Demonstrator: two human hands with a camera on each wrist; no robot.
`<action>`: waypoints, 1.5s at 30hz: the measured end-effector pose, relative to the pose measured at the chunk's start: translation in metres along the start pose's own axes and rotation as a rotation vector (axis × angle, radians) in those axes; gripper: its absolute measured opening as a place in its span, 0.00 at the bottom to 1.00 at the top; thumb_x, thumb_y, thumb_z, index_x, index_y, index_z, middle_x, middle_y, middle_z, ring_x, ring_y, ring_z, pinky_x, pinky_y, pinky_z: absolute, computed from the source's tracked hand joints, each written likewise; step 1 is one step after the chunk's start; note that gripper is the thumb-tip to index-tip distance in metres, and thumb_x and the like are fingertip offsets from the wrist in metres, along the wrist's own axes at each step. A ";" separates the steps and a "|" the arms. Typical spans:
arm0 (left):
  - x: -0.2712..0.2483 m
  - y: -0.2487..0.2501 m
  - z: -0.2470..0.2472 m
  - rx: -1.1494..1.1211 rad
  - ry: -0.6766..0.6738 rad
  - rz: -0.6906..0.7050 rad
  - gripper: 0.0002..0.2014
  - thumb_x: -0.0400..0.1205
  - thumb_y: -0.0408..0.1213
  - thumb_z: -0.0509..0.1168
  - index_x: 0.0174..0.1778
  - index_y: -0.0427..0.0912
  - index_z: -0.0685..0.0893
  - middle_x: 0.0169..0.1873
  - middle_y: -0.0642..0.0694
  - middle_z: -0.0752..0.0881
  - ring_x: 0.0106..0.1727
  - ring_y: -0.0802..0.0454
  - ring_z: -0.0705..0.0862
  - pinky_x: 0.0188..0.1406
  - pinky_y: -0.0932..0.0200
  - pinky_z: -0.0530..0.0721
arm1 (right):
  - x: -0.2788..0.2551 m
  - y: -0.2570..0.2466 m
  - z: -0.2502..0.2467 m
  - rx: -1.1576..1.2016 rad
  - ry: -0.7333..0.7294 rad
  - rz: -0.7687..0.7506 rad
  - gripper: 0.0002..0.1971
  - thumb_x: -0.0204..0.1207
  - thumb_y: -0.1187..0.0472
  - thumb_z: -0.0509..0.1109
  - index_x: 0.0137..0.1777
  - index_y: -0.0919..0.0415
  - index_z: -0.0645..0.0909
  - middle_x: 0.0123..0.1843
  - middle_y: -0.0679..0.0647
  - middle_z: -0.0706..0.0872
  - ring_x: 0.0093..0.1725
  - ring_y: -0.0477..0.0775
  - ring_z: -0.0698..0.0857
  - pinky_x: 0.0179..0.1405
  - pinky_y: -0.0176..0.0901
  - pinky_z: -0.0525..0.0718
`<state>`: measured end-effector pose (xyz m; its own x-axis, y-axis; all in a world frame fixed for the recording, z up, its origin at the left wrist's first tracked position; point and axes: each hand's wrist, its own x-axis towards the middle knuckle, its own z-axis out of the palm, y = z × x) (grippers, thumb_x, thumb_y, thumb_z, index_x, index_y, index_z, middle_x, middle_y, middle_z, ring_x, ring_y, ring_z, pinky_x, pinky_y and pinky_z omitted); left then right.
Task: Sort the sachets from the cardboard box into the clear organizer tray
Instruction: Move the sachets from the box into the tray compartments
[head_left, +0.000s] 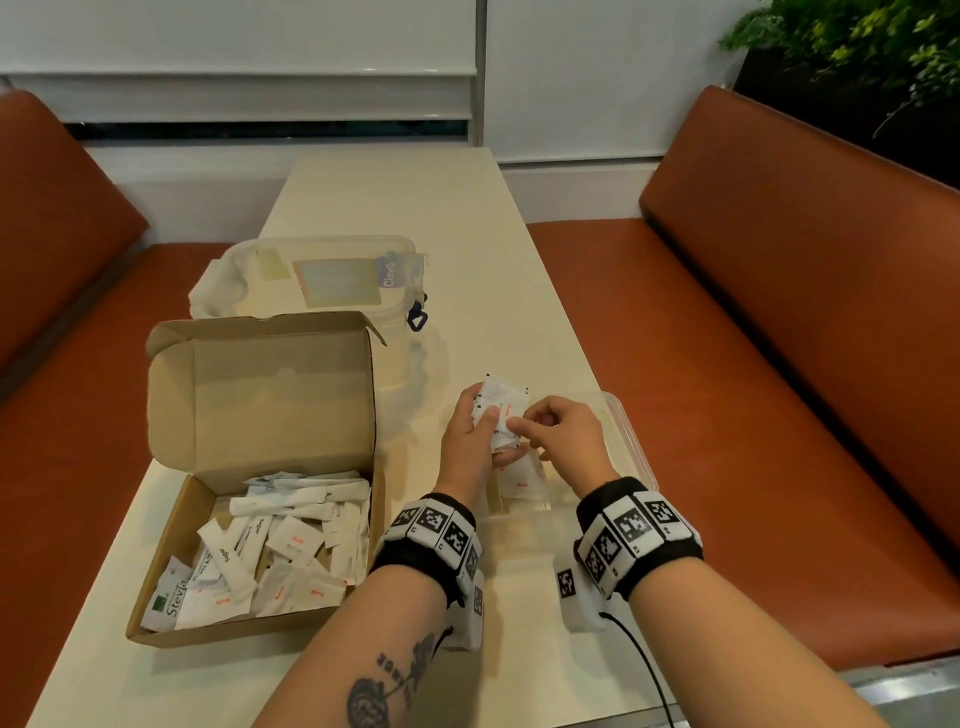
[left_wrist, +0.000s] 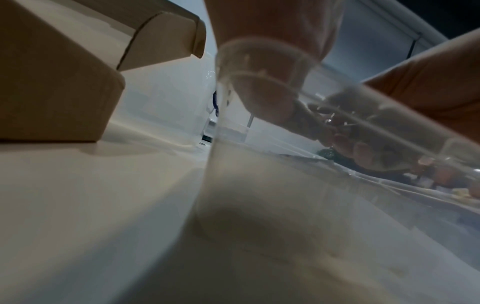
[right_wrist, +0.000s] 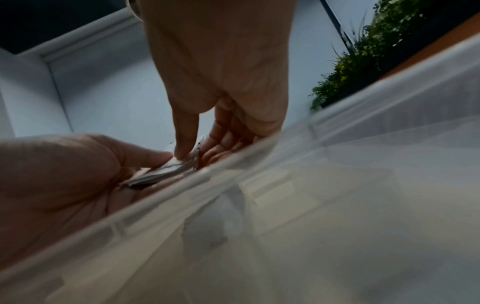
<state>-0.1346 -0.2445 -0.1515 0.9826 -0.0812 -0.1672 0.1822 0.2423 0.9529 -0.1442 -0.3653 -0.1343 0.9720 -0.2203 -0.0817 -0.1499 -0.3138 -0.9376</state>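
A person sits at a narrow cream table (head_left: 395, 208) between two orange-brown bench seats (head_left: 779, 312), seen from a head camera looking down at both hands. The left hand (head_left: 470, 434) holds a small stack of white salt sachets (head_left: 503, 410), fingers curled behind the stack and thumb pressed across its front. The right hand (head_left: 563, 434) pinches the front sachet of that stack between thumb and forefinger. Both hands hover just above the clear organizer tray (head_left: 631, 441), which lies along the table's right edge; one salt sachet (head_left: 519, 480) already lies inside the tray's left part, below the hands. At the table's left edge, near the person, stands the open cardboard box (head_left: 249, 467), lid raised, holding a jumble of salt, sugar and stevia sachets (head_left: 270, 556). Behind the box sits a clear plastic lidded container (head_left: 322, 280) with a label. Both wrists wear black bands with square coded markers. A green plant (head_left: 857, 47) stands at the far right.
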 end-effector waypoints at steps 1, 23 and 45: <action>0.000 0.001 0.000 -0.003 -0.007 -0.002 0.17 0.88 0.31 0.54 0.71 0.48 0.73 0.64 0.38 0.80 0.52 0.45 0.86 0.45 0.48 0.90 | 0.001 -0.001 0.000 0.037 -0.006 0.019 0.09 0.67 0.60 0.80 0.36 0.60 0.81 0.29 0.49 0.81 0.31 0.48 0.80 0.27 0.36 0.80; 0.005 -0.003 -0.006 0.245 0.129 0.148 0.16 0.87 0.33 0.54 0.70 0.51 0.73 0.61 0.45 0.82 0.63 0.45 0.82 0.65 0.40 0.81 | 0.000 -0.006 -0.007 0.187 0.150 0.060 0.07 0.71 0.67 0.76 0.35 0.62 0.81 0.34 0.61 0.88 0.32 0.52 0.86 0.31 0.40 0.85; 0.014 -0.007 -0.011 0.245 0.231 0.141 0.19 0.87 0.35 0.54 0.76 0.46 0.70 0.65 0.40 0.80 0.65 0.39 0.80 0.65 0.37 0.80 | -0.010 -0.009 0.006 -0.927 -0.459 -0.267 0.07 0.75 0.67 0.70 0.52 0.61 0.84 0.50 0.56 0.88 0.49 0.55 0.85 0.50 0.39 0.80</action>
<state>-0.1219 -0.2366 -0.1632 0.9850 0.1633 -0.0561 0.0578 -0.0058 0.9983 -0.1515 -0.3544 -0.1271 0.9398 0.2681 -0.2121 0.1871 -0.9227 -0.3370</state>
